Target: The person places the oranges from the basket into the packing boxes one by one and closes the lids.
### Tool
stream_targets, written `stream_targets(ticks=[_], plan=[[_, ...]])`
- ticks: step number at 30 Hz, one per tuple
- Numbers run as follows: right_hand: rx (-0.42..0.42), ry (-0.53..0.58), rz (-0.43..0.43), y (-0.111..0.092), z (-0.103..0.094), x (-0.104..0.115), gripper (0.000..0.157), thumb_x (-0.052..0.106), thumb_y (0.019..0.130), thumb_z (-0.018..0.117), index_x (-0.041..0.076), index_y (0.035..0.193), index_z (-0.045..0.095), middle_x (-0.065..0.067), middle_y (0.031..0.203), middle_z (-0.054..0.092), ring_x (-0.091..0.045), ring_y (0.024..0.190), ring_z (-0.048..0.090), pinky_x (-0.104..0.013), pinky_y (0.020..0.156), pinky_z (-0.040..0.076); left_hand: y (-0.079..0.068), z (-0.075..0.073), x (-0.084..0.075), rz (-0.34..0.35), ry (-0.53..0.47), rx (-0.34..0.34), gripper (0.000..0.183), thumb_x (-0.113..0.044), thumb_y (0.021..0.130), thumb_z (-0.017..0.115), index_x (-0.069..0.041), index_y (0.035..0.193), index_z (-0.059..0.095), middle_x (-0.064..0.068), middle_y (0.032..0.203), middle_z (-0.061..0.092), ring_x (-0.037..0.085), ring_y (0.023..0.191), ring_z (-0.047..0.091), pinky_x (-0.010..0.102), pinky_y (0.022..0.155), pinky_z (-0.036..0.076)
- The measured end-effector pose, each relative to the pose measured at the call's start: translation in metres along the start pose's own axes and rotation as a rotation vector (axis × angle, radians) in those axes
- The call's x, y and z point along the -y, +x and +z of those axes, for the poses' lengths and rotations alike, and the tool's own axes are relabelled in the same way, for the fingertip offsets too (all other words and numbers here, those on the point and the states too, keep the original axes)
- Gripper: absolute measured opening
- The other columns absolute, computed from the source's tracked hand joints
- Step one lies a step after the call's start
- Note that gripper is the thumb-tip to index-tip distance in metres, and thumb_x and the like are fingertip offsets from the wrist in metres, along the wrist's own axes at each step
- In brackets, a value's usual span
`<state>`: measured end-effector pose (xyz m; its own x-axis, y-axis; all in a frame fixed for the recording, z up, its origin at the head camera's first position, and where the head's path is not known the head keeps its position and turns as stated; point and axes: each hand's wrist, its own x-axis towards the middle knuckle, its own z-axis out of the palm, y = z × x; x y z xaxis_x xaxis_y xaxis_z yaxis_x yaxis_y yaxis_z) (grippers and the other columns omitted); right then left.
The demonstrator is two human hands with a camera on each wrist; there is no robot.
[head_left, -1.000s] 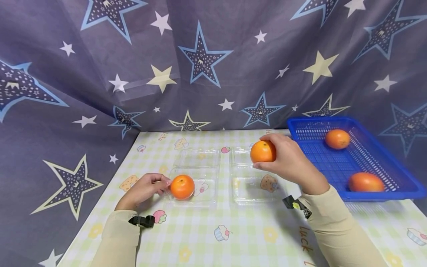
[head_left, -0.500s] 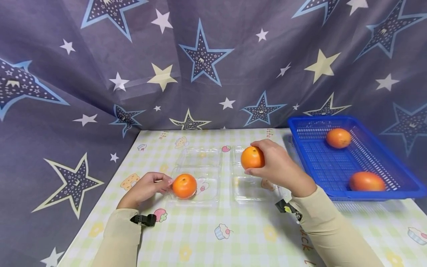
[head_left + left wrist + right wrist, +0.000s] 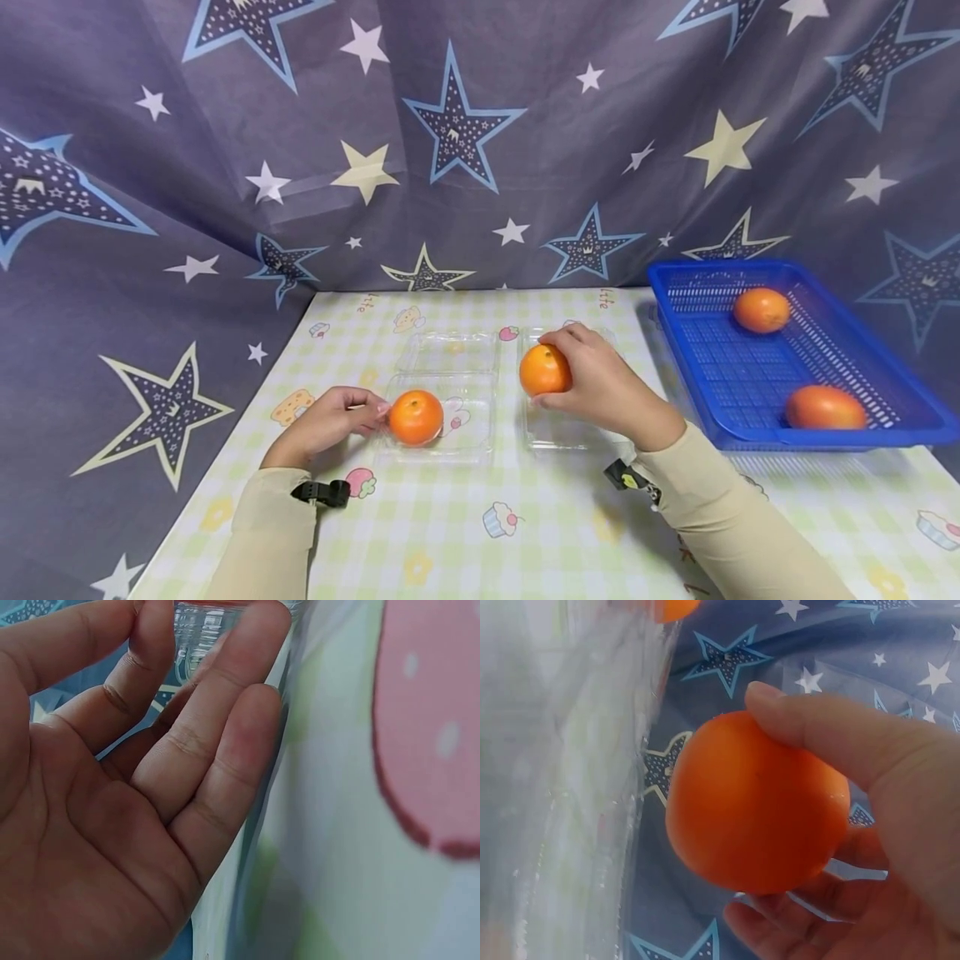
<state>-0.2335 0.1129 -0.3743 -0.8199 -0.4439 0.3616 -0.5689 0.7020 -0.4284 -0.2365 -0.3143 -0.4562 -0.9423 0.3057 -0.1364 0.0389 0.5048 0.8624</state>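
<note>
My right hand (image 3: 600, 385) holds an orange (image 3: 545, 370) between thumb and fingers, above the right clear plastic container (image 3: 562, 433). In the right wrist view, the thumb lies on one side of the orange (image 3: 757, 806) and the fingers curl round the other. My left hand (image 3: 333, 423) pinches the left edge of another clear plastic container (image 3: 472, 437). An orange (image 3: 416, 417) sits in its near half beside the fingertips. The left wrist view shows the left palm (image 3: 112, 825) with thumb and index finger together; what lies between their tips is cut off.
A blue plastic basket (image 3: 750, 446) stands at the right with two oranges inside, one at the back (image 3: 761, 310) and one near the front (image 3: 825, 407). A starry curtain (image 3: 480, 225) closes off the back and left of the checked table (image 3: 420, 525).
My right hand has moved left and slightly nearer with its orange, now over the middle of the right container. The left hand and its container have barely moved.
</note>
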Motion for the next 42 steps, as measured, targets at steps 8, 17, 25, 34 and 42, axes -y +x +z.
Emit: stream_targets(ticks=[8, 17, 25, 34, 42], plan=[[0.01, 0.026, -0.071, 0.001, 0.016, 0.006, 0.079, 0.036, 0.071, 0.096, 0.006, 0.135, 0.062, -0.008, 0.129, 0.067, -0.026, 0.116, 0.063, -0.045, 0.103, 0.052, 0.001, -0.001, 0.0, -0.009, -0.023, 0.032, 0.032, -0.033, 0.103, 0.065, -0.003, 0.107, 0.075, 0.011, 0.103, 0.078, 0.024, 0.095, 0.074, 0.034, 0.084, 0.06], [0.026, 0.058, -0.102, -0.003, 0.03, 0.014, 0.081, 0.038, 0.074, 0.095, 0.003, 0.138, 0.06, -0.01, 0.133, 0.066, -0.026, 0.118, 0.066, -0.042, 0.103, 0.054, 0.002, 0.0, 0.0, -0.002, -0.032, 0.042, 0.032, -0.033, 0.103, 0.065, -0.003, 0.107, 0.074, 0.011, 0.103, 0.077, 0.024, 0.094, 0.073, 0.034, 0.084, 0.06], [0.056, 0.073, -0.105, -0.001, 0.037, 0.02, 0.079, 0.037, 0.075, 0.094, 0.005, 0.139, 0.06, -0.008, 0.134, 0.066, -0.024, 0.119, 0.066, -0.04, 0.102, 0.054, 0.001, -0.001, 0.0, -0.001, -0.049, 0.052, 0.033, -0.032, 0.103, 0.065, 0.0, 0.11, 0.073, 0.012, 0.102, 0.078, 0.024, 0.095, 0.074, 0.033, 0.085, 0.059], [0.046, 0.052, -0.159, 0.003, 0.044, 0.028, 0.082, 0.041, 0.076, 0.092, 0.004, 0.141, 0.059, -0.008, 0.137, 0.065, -0.023, 0.123, 0.066, -0.037, 0.104, 0.053, -0.001, -0.001, -0.003, -0.019, -0.056, 0.037, 0.032, -0.032, 0.102, 0.066, -0.001, 0.109, 0.074, 0.011, 0.102, 0.078, 0.023, 0.095, 0.075, 0.033, 0.085, 0.059], [0.054, 0.04, -0.189, 0.011, 0.05, 0.035, 0.081, 0.043, 0.077, 0.09, 0.004, 0.141, 0.059, -0.008, 0.137, 0.066, -0.022, 0.123, 0.066, -0.035, 0.104, 0.053, -0.001, -0.001, -0.002, -0.002, -0.059, 0.044, 0.032, -0.031, 0.102, 0.066, -0.001, 0.108, 0.074, 0.012, 0.102, 0.078, 0.024, 0.095, 0.074, 0.034, 0.086, 0.06]])
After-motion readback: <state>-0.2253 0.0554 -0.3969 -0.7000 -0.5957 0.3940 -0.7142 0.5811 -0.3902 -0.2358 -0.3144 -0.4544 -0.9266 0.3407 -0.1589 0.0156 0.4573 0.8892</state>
